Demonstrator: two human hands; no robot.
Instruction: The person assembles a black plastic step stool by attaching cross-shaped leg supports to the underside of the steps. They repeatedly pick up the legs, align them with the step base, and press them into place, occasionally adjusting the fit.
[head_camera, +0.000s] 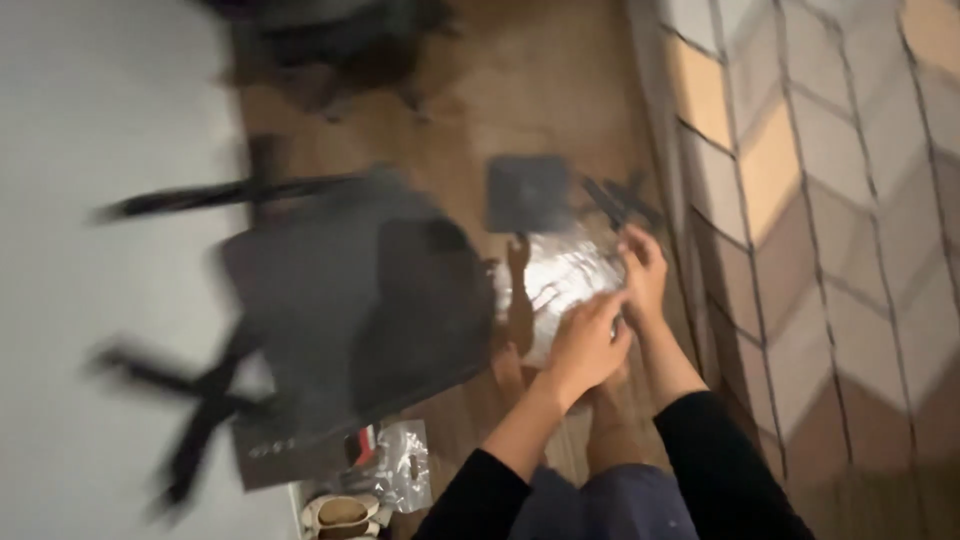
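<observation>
The picture is blurred by motion. My left hand (588, 340) and my right hand (643, 272) both grip a shiny clear plastic bag (560, 280) held low over a wooden floor (540, 90). The left hand pinches the bag's near right edge, the right hand holds its far right side. What lies inside the bag cannot be made out. My bare feet show under the bag. Both arms wear black sleeves.
A dark office chair (350, 300) with armrests stands to the left. A flat dark square (528, 192) lies on the floor beyond the bag, black pieces beside it. A patterned bedcover (850, 200) fills the right. Small bags and cups (380, 480) sit near the bottom.
</observation>
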